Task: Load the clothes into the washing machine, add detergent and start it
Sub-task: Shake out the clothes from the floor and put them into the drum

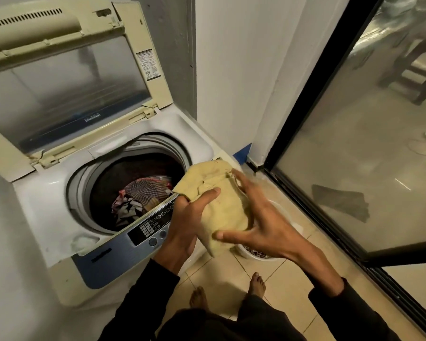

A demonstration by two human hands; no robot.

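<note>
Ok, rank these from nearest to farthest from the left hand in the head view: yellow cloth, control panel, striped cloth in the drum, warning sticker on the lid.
From the left hand:
1. Yellow cloth, gripped in it.
2. Control panel, just to its left.
3. Striped cloth, down in the drum.
4. Warning sticker, high on the raised lid.

washer [47, 217]: white body from where I'm watching, with a yellowed cream lid [59, 45]
control panel [123, 252]: blue, dark strip with grey buttons
drum load: one checked cloth [146, 193] in dark and pale stripes, plus a black-and-white patterned piece [127, 210] with some red-pink at the edge
garment [221, 205]: plain pale yellow, no print I can spot
sleeves [143, 291]: black
floor [288, 289]: beige tiles with dark grout lines
basin [258, 254]: white, something dark and patterned inside
door frame [312, 99]: black
</note>
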